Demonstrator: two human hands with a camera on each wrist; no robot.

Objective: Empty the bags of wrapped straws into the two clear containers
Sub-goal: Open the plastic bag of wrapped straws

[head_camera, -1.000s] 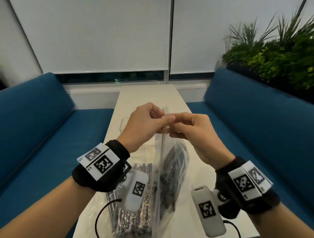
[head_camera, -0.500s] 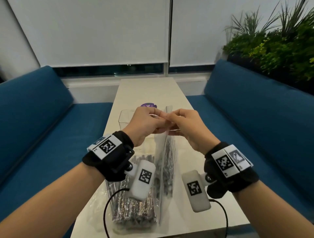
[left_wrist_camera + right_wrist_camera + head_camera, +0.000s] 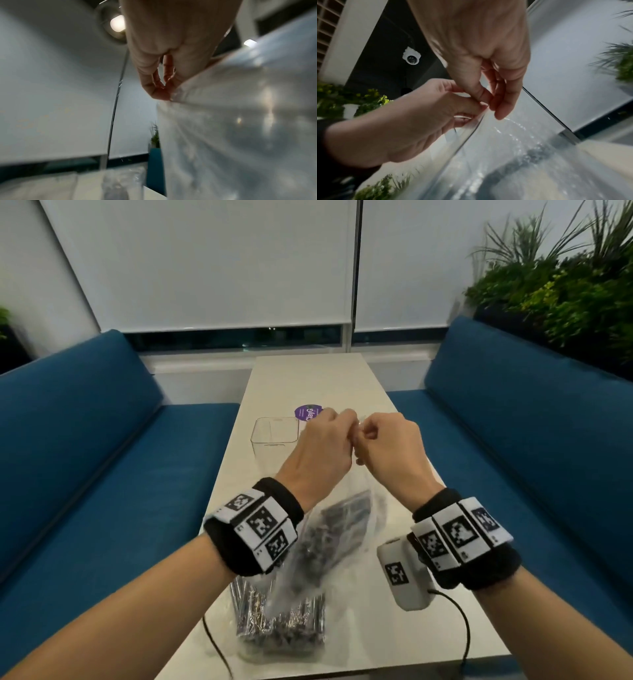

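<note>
Left hand (image 3: 323, 450) and right hand (image 3: 387, 445) meet in a grip, each pinching the top edge of the bag (image 3: 337, 529) hanging over the counter (image 3: 342, 378); opening looks in hand; next, pull the seal apart, then tip toward the container (image 3: 274, 436); second bag (image 3: 281, 625) lies nearer.

Clear plastic bag (image 3: 346, 522) holds dark, silver-glinting wrapped straws (image 3: 329, 537). Cream table (image 3: 318, 378); round purple sticker (image 3: 307, 411) with white lettering. Black wristbands (image 3: 255, 529) carry black-and-white square-code tags. Deep blue sofas (image 3: 85, 440); green plants (image 3: 565, 285).
</note>
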